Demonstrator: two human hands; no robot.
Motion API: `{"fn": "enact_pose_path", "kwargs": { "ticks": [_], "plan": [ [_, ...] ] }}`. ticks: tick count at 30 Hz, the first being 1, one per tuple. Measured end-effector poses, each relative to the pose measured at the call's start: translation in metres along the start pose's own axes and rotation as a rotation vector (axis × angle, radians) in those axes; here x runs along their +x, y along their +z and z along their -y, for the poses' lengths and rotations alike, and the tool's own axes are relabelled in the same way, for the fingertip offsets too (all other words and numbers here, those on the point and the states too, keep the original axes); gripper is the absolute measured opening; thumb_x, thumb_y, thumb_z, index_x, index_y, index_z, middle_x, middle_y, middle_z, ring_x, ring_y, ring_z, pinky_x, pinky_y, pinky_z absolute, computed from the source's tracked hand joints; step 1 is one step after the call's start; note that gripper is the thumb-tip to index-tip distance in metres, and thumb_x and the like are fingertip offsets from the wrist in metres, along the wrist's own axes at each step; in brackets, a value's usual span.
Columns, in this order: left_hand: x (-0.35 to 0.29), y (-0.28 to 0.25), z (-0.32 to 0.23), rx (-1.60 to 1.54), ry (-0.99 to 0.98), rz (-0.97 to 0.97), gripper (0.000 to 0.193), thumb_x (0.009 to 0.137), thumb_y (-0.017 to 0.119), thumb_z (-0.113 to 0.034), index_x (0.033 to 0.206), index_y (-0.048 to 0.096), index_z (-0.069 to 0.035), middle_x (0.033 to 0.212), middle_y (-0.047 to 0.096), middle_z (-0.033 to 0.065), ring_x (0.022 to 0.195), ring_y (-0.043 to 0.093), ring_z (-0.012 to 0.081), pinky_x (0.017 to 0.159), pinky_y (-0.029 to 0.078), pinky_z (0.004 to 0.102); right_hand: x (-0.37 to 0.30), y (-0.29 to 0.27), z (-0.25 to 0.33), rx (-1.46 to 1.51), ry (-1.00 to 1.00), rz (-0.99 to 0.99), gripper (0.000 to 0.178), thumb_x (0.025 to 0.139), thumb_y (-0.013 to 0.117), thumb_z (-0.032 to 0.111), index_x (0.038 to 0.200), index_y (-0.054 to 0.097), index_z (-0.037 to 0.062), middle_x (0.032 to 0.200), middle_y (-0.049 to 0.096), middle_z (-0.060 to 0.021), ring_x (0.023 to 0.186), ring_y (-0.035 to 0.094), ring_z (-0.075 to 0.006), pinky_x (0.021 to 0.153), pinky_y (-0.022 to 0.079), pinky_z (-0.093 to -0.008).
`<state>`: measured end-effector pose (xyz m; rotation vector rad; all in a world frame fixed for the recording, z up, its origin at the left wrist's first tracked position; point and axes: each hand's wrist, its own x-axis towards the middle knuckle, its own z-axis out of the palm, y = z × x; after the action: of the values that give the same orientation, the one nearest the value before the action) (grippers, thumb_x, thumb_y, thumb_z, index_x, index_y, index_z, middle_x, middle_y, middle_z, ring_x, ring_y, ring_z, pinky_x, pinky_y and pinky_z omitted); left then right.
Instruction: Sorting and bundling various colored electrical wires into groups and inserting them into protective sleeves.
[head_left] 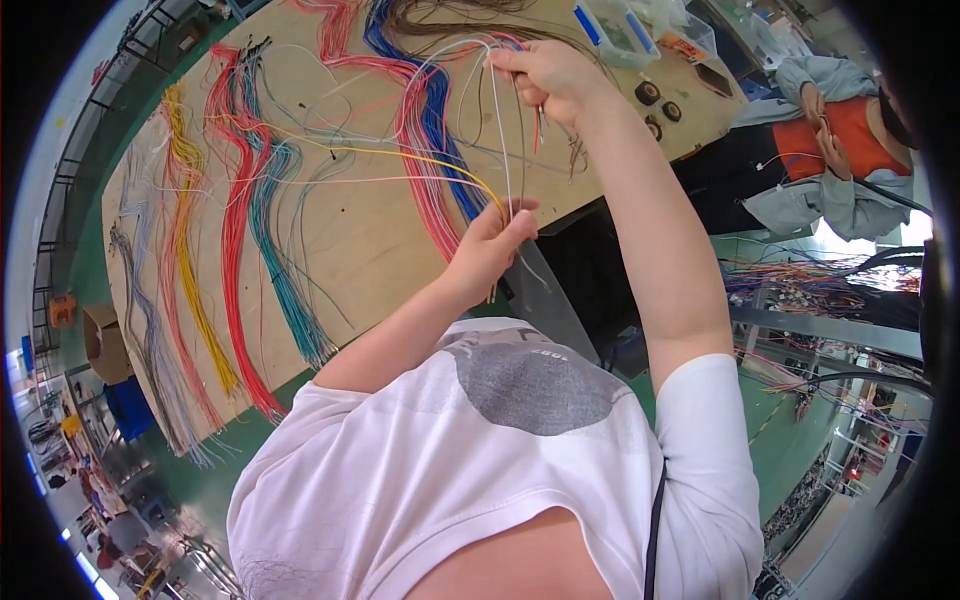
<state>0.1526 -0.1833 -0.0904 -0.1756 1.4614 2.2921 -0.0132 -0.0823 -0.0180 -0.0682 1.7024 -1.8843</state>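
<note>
My left hand [487, 250], low over the near edge of the table, is closed on several thin wires, among them a yellow wire [425, 157] and a white wire [502, 125]. My right hand [555, 82] is raised farther off, fingers pinched on the upper part of the white wire and some red and brown wires. Between the two hands the white wire runs nearly straight. Beneath lie a blue wire bundle [436, 105] and a pink-red wire bundle [410, 125]. Farther left are a red bundle [238, 225], a teal bundle [272, 235] and a yellow bundle [185, 240].
The wires spread over a wooden table [345, 240]. At its far right stand a clear plastic box [625, 40] and black tape rolls [648, 93]. Another person [830, 150] is at the right. More wires [820, 285] hang below there. Grey wires [145, 260] line the left edge.
</note>
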Motion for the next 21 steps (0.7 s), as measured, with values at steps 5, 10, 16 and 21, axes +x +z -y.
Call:
{"fn": "enact_pose_path", "kwargs": {
  "ticks": [5, 10, 16, 21],
  "plan": [
    [0.002, -0.002, -0.012, -0.135, -0.093, 0.221, 0.021, 0.088, 0.037, -0.025, 0.083, 0.046, -0.007, 0.067, 0.046, 0.0000, 0.046, 0.029, 0.0041, 0.042, 0.024, 0.0173, 0.003, 0.006, 0.000, -0.046, -0.059, -0.049, 0.021, 0.079, 0.055, 0.023, 0.076, 0.054, 0.0023, 0.055, 0.036, 0.0062, 0.041, 0.022, -0.0021, 0.037, 0.015, -0.0191],
    [0.029, -0.017, -0.029, -0.374, 0.071, -0.131, 0.021, 0.089, 0.038, -0.027, 0.079, 0.044, -0.009, 0.064, 0.044, 0.0001, 0.045, 0.029, 0.0044, 0.040, 0.025, 0.0185, -0.051, 0.024, -0.019, -0.396, 0.027, -0.071, 0.041, 0.075, 0.056, 0.042, 0.080, 0.055, 0.0018, 0.059, 0.042, 0.0021, 0.044, 0.032, -0.0040, 0.038, 0.023, -0.0195],
    [0.041, -0.005, -0.030, -0.437, 0.015, -0.178, 0.016, 0.085, 0.044, -0.024, 0.077, 0.047, -0.011, 0.065, 0.046, -0.0014, 0.047, 0.035, 0.0053, 0.040, 0.027, 0.0188, -0.070, 0.036, -0.056, -0.707, -0.072, -0.172, 0.039, 0.077, 0.053, 0.036, 0.087, 0.052, -0.0018, 0.076, 0.056, -0.0108, 0.071, 0.054, -0.0172, 0.063, 0.042, -0.0279],
    [0.070, -0.029, 0.008, -0.399, -0.076, -0.143, 0.014, 0.083, 0.046, -0.022, 0.080, 0.051, -0.009, 0.073, 0.053, 0.0029, 0.070, 0.053, 0.0144, 0.063, 0.044, 0.0270, -0.048, 0.008, -0.106, -0.629, -0.098, 0.128, 0.026, 0.072, 0.048, 0.012, 0.094, 0.057, 0.0019, 0.086, 0.060, -0.0153, 0.079, 0.057, -0.0223, 0.072, 0.044, -0.0320]
  ]
}}
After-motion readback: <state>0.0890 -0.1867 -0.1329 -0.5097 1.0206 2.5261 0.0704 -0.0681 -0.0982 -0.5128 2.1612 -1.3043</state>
